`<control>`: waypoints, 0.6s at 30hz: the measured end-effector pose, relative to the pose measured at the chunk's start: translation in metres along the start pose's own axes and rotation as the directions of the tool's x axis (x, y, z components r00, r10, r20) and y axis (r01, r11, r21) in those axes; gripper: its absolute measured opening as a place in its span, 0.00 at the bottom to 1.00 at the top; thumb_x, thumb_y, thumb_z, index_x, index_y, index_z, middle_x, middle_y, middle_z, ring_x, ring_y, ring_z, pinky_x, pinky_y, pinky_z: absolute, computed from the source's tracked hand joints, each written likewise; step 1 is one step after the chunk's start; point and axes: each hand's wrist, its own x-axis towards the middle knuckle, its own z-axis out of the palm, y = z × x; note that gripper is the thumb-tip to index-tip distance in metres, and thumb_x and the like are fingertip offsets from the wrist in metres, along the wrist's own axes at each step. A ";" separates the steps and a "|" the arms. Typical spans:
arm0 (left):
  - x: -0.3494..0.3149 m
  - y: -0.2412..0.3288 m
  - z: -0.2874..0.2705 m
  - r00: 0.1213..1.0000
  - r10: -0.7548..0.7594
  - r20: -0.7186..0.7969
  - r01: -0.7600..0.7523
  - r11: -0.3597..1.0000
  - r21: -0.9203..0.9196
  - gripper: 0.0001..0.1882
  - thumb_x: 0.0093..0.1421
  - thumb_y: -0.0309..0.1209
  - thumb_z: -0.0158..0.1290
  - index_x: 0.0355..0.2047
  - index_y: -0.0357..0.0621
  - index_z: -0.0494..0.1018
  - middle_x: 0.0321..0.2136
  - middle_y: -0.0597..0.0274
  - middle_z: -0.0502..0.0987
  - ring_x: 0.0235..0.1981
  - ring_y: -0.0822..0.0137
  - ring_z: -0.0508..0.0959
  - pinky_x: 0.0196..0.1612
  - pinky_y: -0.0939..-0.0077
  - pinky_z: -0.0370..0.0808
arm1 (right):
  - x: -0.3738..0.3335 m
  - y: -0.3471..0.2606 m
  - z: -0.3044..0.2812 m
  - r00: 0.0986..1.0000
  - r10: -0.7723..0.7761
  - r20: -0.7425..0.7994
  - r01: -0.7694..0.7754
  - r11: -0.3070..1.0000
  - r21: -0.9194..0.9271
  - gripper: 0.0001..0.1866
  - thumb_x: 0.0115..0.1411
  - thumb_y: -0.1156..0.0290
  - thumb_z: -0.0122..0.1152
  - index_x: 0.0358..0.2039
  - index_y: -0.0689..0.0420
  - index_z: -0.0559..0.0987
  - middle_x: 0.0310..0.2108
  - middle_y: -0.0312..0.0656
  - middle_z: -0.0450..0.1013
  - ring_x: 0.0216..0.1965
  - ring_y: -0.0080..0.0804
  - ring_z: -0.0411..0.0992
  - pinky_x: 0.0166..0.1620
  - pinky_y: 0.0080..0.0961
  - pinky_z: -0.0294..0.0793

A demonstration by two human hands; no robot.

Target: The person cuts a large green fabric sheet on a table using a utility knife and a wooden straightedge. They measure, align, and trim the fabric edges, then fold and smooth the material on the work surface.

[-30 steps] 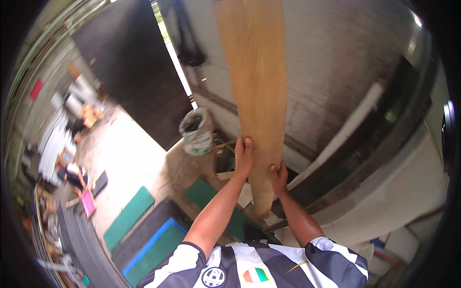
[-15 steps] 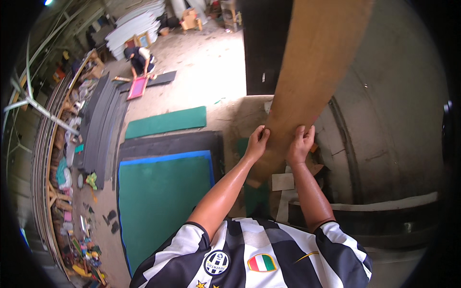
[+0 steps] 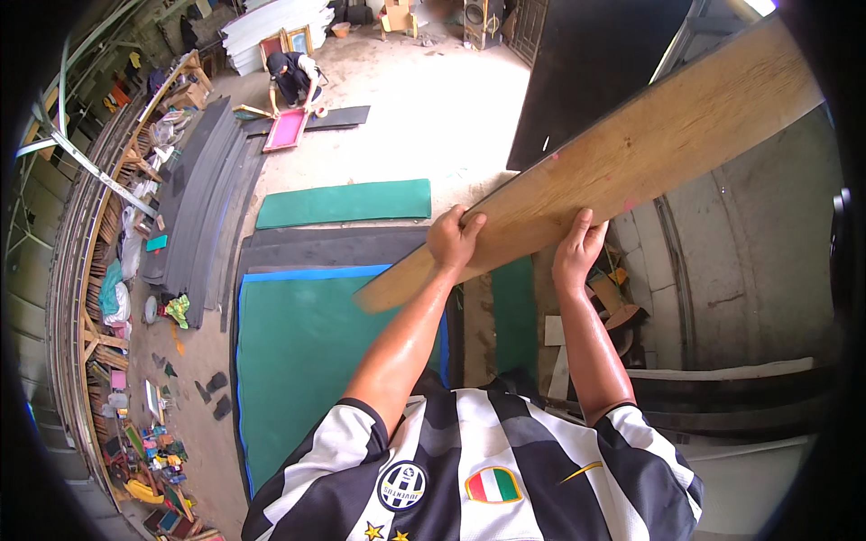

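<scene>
A long brown wooden board [image 3: 622, 135] is held up in front of me, slanting from the upper right down to the lower left. My left hand [image 3: 456, 238] grips its upper edge near the lower left end, thumb on the face. On the lower edge, further right, my right hand [image 3: 578, 252] is closed, its thumb also on the face. The board's lower left end hangs over a green sheet with a blue border [image 3: 316, 361]. The fingers behind the board are hidden.
Beyond lies a narrow green strip [image 3: 343, 204]. A large black panel [image 3: 595, 72] stands behind the board. At far left, long grey strips [image 3: 194, 207] lie beside a cluttered shelf [image 3: 99, 316]. A co-worker [image 3: 293, 77] crouches over a pink framed screen [image 3: 287, 129].
The board has turned from nearly upright to a slant, its upper end swinging right and its lower end left over the green sheet. Both hands keep their hold.
</scene>
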 end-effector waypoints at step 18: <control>0.002 -0.102 -0.122 0.889 -0.249 0.383 0.046 0.884 0.466 0.33 0.53 0.66 0.61 0.20 0.44 0.75 0.19 0.53 0.78 0.25 0.47 0.80 0.27 0.51 0.72 | -0.044 0.009 0.123 0.414 -0.046 0.909 0.807 0.481 -0.343 0.26 0.51 0.51 0.73 0.45 0.53 0.80 0.47 0.47 0.78 0.58 0.47 0.72 0.65 0.55 0.61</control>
